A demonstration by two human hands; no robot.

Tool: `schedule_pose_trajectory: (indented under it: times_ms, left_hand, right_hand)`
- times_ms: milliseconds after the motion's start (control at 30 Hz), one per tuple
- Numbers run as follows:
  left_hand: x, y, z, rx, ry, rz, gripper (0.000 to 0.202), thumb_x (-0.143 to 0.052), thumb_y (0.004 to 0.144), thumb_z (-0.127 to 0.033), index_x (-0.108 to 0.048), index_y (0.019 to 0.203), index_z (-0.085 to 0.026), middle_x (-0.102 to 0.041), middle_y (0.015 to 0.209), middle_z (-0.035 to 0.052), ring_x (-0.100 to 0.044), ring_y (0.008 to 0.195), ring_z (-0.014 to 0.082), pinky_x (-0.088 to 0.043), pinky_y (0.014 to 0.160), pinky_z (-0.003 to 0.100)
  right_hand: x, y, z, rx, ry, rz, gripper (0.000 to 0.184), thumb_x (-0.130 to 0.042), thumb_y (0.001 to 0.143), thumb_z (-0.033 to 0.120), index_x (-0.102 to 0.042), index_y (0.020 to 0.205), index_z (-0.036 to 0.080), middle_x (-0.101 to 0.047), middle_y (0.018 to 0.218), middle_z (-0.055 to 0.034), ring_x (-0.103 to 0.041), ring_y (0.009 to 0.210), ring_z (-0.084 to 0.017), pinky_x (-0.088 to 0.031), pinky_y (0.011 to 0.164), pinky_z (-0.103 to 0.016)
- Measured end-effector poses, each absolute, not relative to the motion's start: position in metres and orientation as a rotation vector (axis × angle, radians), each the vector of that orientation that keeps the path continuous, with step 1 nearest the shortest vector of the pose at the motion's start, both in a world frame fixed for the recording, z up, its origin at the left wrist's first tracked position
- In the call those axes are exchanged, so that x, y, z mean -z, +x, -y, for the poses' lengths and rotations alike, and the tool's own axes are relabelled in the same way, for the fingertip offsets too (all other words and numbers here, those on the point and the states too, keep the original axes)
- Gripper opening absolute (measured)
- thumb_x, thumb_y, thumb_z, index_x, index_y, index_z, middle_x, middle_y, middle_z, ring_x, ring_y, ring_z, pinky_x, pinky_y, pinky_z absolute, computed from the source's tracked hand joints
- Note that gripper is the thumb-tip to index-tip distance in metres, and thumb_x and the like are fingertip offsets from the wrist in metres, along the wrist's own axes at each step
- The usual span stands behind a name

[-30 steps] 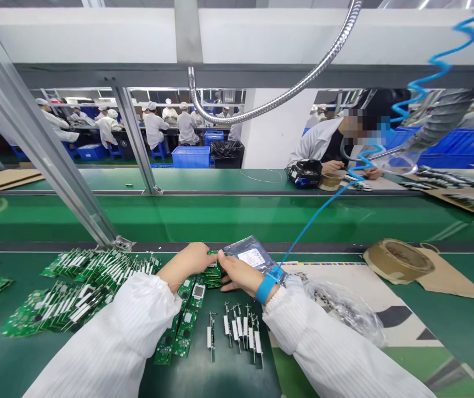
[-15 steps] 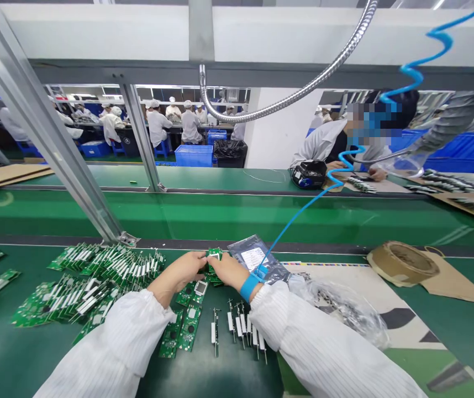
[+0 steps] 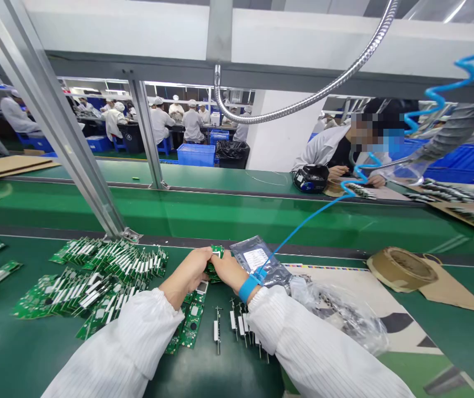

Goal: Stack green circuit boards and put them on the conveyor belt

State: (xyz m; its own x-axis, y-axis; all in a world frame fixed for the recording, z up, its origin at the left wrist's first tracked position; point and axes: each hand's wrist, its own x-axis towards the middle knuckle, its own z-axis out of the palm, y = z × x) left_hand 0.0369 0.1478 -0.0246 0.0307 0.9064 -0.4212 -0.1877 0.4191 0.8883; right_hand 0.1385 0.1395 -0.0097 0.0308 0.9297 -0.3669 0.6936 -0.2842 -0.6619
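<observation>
My left hand [image 3: 189, 272] and my right hand [image 3: 229, 270] meet at the far side of the green work surface, both closed on a green circuit board [image 3: 217, 251]. Part of that board is hidden by my fingers. A blue wrist strap [image 3: 248, 287] with a coiled cord circles my right wrist. Below my hands lie more flat boards [image 3: 190, 327], partly covered by my left sleeve. Several boards stand on edge with white parts showing, one alone [image 3: 216, 330] and a row [image 3: 243, 325] beside my right sleeve. To the left, many boards [image 3: 125, 262] lean in rows.
A silvery bag with a white label [image 3: 257, 258] lies just right of my hands. Further right are a clear plastic bag of small metal parts [image 3: 340, 309] and a tape roll [image 3: 403, 268]. A metal post [image 3: 67, 138] rises at left. Across the belt, a co-worker [image 3: 328, 143] sits.
My view has shifted slightly, so the scene sits a little to the right. My left hand has moved nearer my right hand, and its forearm now covers more of the flat boards.
</observation>
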Motion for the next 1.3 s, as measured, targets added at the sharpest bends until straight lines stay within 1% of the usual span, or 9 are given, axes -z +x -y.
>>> schedule_pose_trajectory:
  times_ms: [200,400,500,633,733,867,1067,1200,1300]
  left_hand:
    - [0.02,0.042,-0.146,-0.834,0.851,-1.29,0.028,-0.052,0.087,-0.032,-0.055,0.109,-0.016,-0.061,0.108,0.0065,-0.062,0.088,0.019,-0.053,0.074,0.039]
    - [0.021,0.049,-0.15,-0.709,1.151,-1.35,0.029,-0.052,0.087,-0.032,-0.054,0.111,-0.016,-0.061,0.109,0.0068,-0.062,0.09,0.0194,-0.053,0.075,0.04]
    - [0.018,0.037,-0.154,-0.602,1.414,-1.46,0.027,-0.052,0.087,-0.03,-0.055,0.11,-0.017,-0.059,0.114,0.0072,-0.06,0.095,0.0206,-0.051,0.08,0.042]
    - [0.015,0.015,-0.145,-0.362,1.785,-1.644,0.023,-0.054,0.085,-0.028,-0.058,0.107,-0.019,-0.058,0.118,0.0069,-0.056,0.103,0.0222,-0.046,0.088,0.045]
    - [0.017,0.014,-0.128,-0.159,1.989,-1.736,0.027,-0.057,0.084,-0.028,-0.057,0.108,-0.018,-0.057,0.118,0.0073,-0.055,0.106,0.024,-0.044,0.09,0.048]
    - [0.019,0.029,-0.115,-0.011,2.159,-1.811,0.031,-0.057,0.084,-0.029,-0.055,0.112,-0.018,-0.056,0.121,0.0079,-0.053,0.109,0.0256,-0.042,0.092,0.051]
    - [0.017,0.034,-0.129,-0.065,2.175,-1.826,0.031,-0.056,0.084,-0.031,-0.054,0.113,-0.018,-0.057,0.117,0.0077,-0.056,0.105,0.0244,-0.045,0.088,0.049]
    - [0.015,0.024,-0.143,-0.201,2.071,-1.752,0.028,-0.054,0.085,-0.03,-0.055,0.111,-0.017,-0.061,0.11,0.0064,-0.06,0.093,0.0204,-0.05,0.08,0.042]
    - [0.014,0.015,-0.148,-0.299,1.971,-1.716,0.028,-0.054,0.086,-0.029,-0.054,0.111,-0.017,-0.061,0.108,0.0061,-0.062,0.087,0.0183,-0.053,0.074,0.038]
  right_hand:
    - [0.016,0.141,-0.14,-1.045,-2.038,1.625,0.033,-0.051,0.088,0.036,-0.051,0.115,0.017,-0.057,0.112,-0.0065,-0.059,0.092,-0.018,-0.05,0.078,-0.039]
    - [0.014,0.151,-0.142,-0.848,-2.15,1.694,0.033,-0.051,0.088,0.036,-0.051,0.114,0.016,-0.057,0.111,-0.0064,-0.059,0.092,-0.018,-0.05,0.078,-0.039]
    - [0.016,0.153,-0.136,-0.639,-2.236,1.757,0.038,-0.052,0.088,0.036,-0.047,0.12,0.018,-0.054,0.117,-0.0076,-0.056,0.099,-0.021,-0.047,0.083,-0.043]
    - [0.031,0.147,-0.123,-0.386,-2.288,1.878,0.05,-0.055,0.085,0.035,-0.038,0.13,0.021,-0.044,0.129,-0.0091,-0.048,0.111,-0.026,-0.042,0.089,-0.049]
    - [0.04,0.141,-0.119,-0.313,-2.29,1.96,0.056,-0.056,0.084,0.037,-0.032,0.134,0.023,-0.039,0.133,-0.0097,-0.045,0.114,-0.028,-0.041,0.089,-0.049]
    - [0.041,0.143,-0.121,-0.294,-2.294,2.024,0.059,-0.056,0.083,0.041,-0.031,0.134,0.023,-0.038,0.134,-0.0105,-0.044,0.115,-0.029,-0.042,0.088,-0.049]
    - [0.035,0.156,-0.121,-0.28,-2.263,2.054,0.058,-0.054,0.084,0.043,-0.032,0.134,0.022,-0.041,0.132,-0.0105,-0.045,0.115,-0.028,-0.042,0.088,-0.048]
    - [0.033,0.159,-0.121,-0.318,-2.246,2.056,0.06,-0.053,0.084,0.044,-0.03,0.135,0.021,-0.041,0.131,-0.0109,-0.046,0.113,-0.028,-0.043,0.087,-0.047]
    - [0.032,0.16,-0.122,-0.341,-2.23,2.059,0.059,-0.054,0.084,0.043,-0.031,0.134,0.021,-0.042,0.131,-0.0109,-0.046,0.113,-0.028,-0.043,0.087,-0.047]
